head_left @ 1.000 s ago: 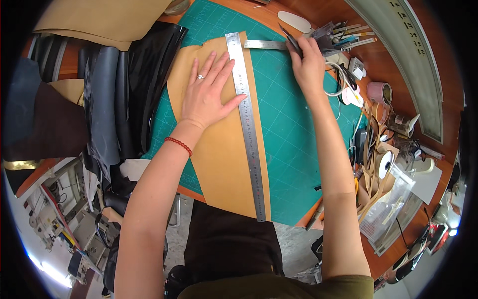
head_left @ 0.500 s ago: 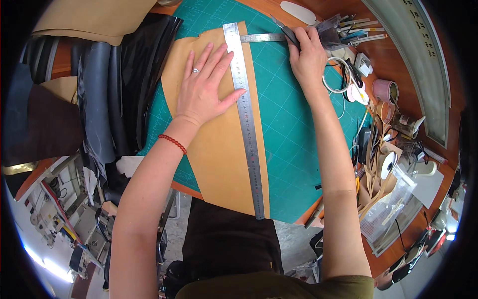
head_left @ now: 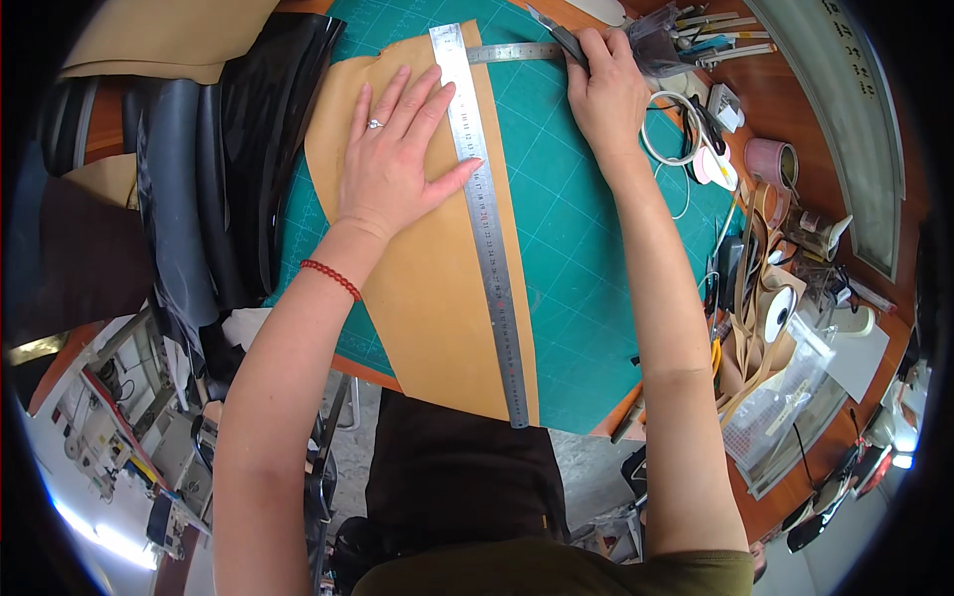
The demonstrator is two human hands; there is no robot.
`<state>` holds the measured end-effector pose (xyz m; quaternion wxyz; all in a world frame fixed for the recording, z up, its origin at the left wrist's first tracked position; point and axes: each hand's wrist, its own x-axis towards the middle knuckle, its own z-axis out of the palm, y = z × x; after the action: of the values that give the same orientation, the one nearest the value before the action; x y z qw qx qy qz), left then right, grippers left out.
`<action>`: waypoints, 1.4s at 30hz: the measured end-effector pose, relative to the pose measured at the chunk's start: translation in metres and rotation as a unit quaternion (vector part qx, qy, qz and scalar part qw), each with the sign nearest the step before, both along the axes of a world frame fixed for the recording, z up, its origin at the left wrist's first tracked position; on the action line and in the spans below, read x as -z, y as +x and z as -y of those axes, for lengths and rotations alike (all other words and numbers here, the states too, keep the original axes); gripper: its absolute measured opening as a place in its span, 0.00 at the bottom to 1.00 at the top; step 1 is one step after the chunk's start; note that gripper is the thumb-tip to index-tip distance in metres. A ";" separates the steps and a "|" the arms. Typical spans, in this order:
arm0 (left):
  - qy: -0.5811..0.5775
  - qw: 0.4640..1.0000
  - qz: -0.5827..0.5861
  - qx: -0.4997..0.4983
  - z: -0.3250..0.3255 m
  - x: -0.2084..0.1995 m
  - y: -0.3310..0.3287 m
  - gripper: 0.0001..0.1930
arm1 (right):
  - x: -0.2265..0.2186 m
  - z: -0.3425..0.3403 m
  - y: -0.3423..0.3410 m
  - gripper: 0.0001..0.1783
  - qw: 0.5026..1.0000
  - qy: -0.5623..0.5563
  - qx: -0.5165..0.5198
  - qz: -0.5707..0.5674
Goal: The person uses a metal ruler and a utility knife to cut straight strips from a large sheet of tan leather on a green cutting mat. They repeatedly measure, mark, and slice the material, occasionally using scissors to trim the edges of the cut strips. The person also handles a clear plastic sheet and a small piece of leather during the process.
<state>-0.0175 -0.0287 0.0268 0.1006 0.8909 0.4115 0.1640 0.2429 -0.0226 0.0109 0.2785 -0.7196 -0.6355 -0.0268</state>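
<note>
My left hand (head_left: pixel 393 164) lies flat with fingers spread on a tan sheet of leather (head_left: pixel 437 298). Its thumb and some fingertips rest on a long steel ruler (head_left: pixel 487 233), which runs lengthwise near the sheet's right edge. At the far right, my right hand (head_left: pixel 608 94) is closed around a dark-handled craft knife (head_left: pixel 566 40), its blade pointing up and left. A shorter steel ruler (head_left: pixel 512 52) reaches from the leather's far right edge toward that hand; whether the fingers touch it is hidden.
Beneath the leather is a green cutting mat (head_left: pixel 571 268). Dark rolled sheets (head_left: pixel 268 129) lie left. Along the right stand a bag of pens (head_left: pixel 661 45), a white cable (head_left: pixel 651 129), a pink tin (head_left: pixel 770 164), leather strips (head_left: pixel 745 348) and a thread spool (head_left: pixel 778 311).
The whole view has shifted slightly, with the leather and rulers now a little higher and further left in the picture. Both hands keep nearly the same places on the work.
</note>
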 end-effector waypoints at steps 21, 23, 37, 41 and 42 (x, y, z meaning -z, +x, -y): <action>0.071 0.995 -0.072 0.028 -0.063 0.027 0.000 0.42 | -0.054 0.184 0.002 0.13 0.986 -0.062 -0.059 -0.146; 0.005 0.996 -0.081 0.026 -0.059 0.015 0.004 0.47 | -0.059 0.213 0.002 0.13 0.981 -0.099 -0.060 -0.157; -0.014 0.996 -0.081 0.028 0.000 0.024 0.023 0.53 | -0.055 0.267 0.006 0.13 0.982 -0.113 -0.014 -0.151; -0.034 0.996 -0.072 0.030 0.009 0.021 0.023 0.56 | -0.054 0.254 0.000 0.11 0.983 -0.110 -0.012 -0.144; -0.044 0.996 -0.078 0.029 0.008 0.019 0.022 0.57 | -0.053 0.248 0.001 0.11 0.985 -0.101 -0.011 -0.141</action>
<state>0.0045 -0.0368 0.0076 0.1123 0.9071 0.3992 0.0728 0.2443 -0.2711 0.0638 0.2915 -0.7335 -0.5974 0.1420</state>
